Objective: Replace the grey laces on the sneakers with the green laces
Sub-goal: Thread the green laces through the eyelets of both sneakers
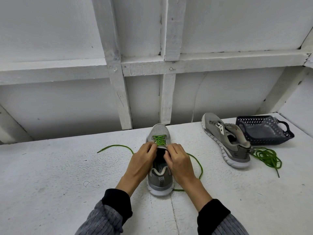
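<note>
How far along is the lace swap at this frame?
Done: no grey laces show; the grey sneaker in the middle has green lace crossed through its lower eyelets. In hand: left hand and right hand work the top eyelets. Left: the second grey sneaker lies unlaced on its side beside a coiled green lace.

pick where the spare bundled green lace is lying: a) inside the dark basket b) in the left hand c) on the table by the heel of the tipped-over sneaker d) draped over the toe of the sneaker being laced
c: the bundled green lace lies in a loose coil on the white table right beside the heel of the tipped-over sneaker, in front of the dark basket, not inside it.
</note>
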Tool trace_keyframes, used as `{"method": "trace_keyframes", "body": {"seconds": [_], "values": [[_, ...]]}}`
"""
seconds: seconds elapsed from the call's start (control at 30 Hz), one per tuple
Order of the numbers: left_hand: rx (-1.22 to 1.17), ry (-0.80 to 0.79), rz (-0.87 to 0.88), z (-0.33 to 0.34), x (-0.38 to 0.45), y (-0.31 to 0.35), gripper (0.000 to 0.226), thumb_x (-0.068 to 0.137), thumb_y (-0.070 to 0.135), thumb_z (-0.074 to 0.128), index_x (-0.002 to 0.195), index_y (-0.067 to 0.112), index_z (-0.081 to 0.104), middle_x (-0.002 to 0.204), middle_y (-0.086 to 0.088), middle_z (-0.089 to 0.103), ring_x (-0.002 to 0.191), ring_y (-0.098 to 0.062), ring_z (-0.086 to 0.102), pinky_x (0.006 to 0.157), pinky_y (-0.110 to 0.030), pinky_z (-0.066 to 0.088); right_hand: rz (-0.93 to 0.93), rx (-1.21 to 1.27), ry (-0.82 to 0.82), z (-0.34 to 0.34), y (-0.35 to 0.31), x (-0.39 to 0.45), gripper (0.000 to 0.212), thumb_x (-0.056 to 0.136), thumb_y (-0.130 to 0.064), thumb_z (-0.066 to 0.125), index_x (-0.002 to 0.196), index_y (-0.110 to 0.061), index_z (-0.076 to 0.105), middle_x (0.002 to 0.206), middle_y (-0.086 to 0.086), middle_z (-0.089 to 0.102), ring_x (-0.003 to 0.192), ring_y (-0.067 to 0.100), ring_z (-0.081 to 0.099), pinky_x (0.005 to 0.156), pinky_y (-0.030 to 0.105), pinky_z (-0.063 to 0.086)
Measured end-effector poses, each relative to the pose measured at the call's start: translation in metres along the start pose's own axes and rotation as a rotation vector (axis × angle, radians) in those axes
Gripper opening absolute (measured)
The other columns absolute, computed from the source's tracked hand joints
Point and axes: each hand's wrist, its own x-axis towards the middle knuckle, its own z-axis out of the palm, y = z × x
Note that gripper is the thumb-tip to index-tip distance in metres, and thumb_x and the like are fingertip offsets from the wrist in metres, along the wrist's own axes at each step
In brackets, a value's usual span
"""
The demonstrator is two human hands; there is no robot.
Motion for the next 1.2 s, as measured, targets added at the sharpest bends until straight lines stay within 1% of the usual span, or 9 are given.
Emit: {"method": "trace_keyframes", "body": {"seconds": [0.1,0.2,0.43,0.63,0.73,0.87,0.97,1.03,1.2], "values": [[-0.069,0.025,-0.052,0.001,-0.001,0.001,0.018,0.096,0.024,0.04,0.108,0.016,0.05,0.103,-0.004,0.06,0.081,-0.02,0.06,0.047,-0.032,0.05,0.035,0.027,-0.013,0.001,-0.002,0.001,0.013,0.092,-0.013,0.049,0.093,-0.007,0.061,0.083,0.004,0.06,0.076,0.019,0.054,0.067,0.023,0.043],[-0.189,0.042,-0.166,0.001,0.0,0.003,0.021,0.097,0.032,0.037,0.104,0.019,0.051,0.101,0.0,0.058,0.078,-0.019,0.059,0.056,-0.032,0.05,0.081,0.06,-0.044,0.0,-0.004,0.004,0.005,0.09,-0.007,0.06,0.095,-0.008,0.062,0.085,0.003,0.06,0.077,0.018,0.055,0.067,0.022,0.042],[-0.598,0.14,-0.348,-0.002,0.002,-0.001,0.007,0.087,0.014,0.071,0.092,0.013,0.068,0.09,0.005,0.065,0.083,-0.006,0.064,0.076,-0.031,0.057,0.193,0.191,-0.089,-0.003,-0.002,0.008,0.005,0.089,-0.011,0.065,0.091,-0.01,0.06,0.088,0.002,0.059,0.08,0.018,0.055,0.067,0.028,0.049],[-0.75,0.129,-0.448,-0.005,-0.005,0.004,0.015,0.083,0.016,0.076,0.094,0.017,0.065,0.092,0.009,0.068,0.091,-0.008,0.066,0.079,-0.023,0.056,0.328,0.317,-0.141,-0.009,-0.004,0.002,0.016,0.088,-0.018,0.068,0.1,-0.014,0.058,0.095,-0.007,0.053,0.086,0.01,0.053,0.075,0.01,0.039],[-0.779,0.105,-0.493,-0.007,-0.009,0.005,0.016,0.085,0.023,0.074,0.096,0.02,0.064,0.095,0.011,0.068,0.094,-0.005,0.065,0.077,-0.02,0.055,0.422,0.414,-0.204,-0.013,-0.002,0.0,0.026,0.089,-0.025,0.066,0.113,-0.019,0.057,0.106,-0.007,0.056,0.098,0.008,0.055,0.084,0.017,0.045],[-0.792,-0.011,-0.584,-0.011,-0.015,0.0,0.019,0.088,0.046,0.059,0.097,0.029,0.06,0.093,0.011,0.066,0.083,-0.001,0.062,0.07,-0.02,0.051,0.593,0.492,-0.303,-0.016,0.003,-0.008,0.033,0.097,-0.034,0.051,0.13,-0.028,0.052,0.113,-0.006,0.052,0.114,0.01,0.045,0.098,0.026,0.036],[-0.78,-0.091,-0.635,-0.007,-0.018,-0.005,0.034,0.088,0.053,0.052,0.087,0.02,0.057,0.068,0.003,0.056,0.059,-0.007,0.046,0.06,-0.027,0.039,0.631,0.432,-0.304,-0.02,0.006,-0.008,0.02,0.098,-0.033,0.05,0.113,-0.024,0.059,0.091,-0.016,0.05,0.1,0.012,0.038,0.096,0.036,0.033],[-0.816,-0.14,-0.665,-0.009,-0.016,-0.005,0.044,0.088,0.054,0.049,0.077,0.011,0.051,0.064,0.002,0.047,0.06,-0.008,0.042,0.06,-0.028,0.04,0.636,0.408,-0.328,-0.022,0.006,-0.004,0.016,0.098,-0.032,0.051,0.094,-0.02,0.06,0.081,-0.014,0.049,0.094,0.014,0.036,0.093,0.039,0.033],[-1.012,-0.083,-0.753,-0.029,0.003,0.005,0.038,0.097,0.04,0.046,0.076,0.009,0.05,0.072,0.004,0.046,0.067,-0.005,0.052,0.06,-0.015,0.048,0.692,0.606,-0.255,-0.025,0.008,0.01,0.022,0.099,-0.027,0.049,0.081,-0.022,0.062,0.093,-0.012,0.059,0.106,0.015,0.044,0.096,0.035,0.037]]}}
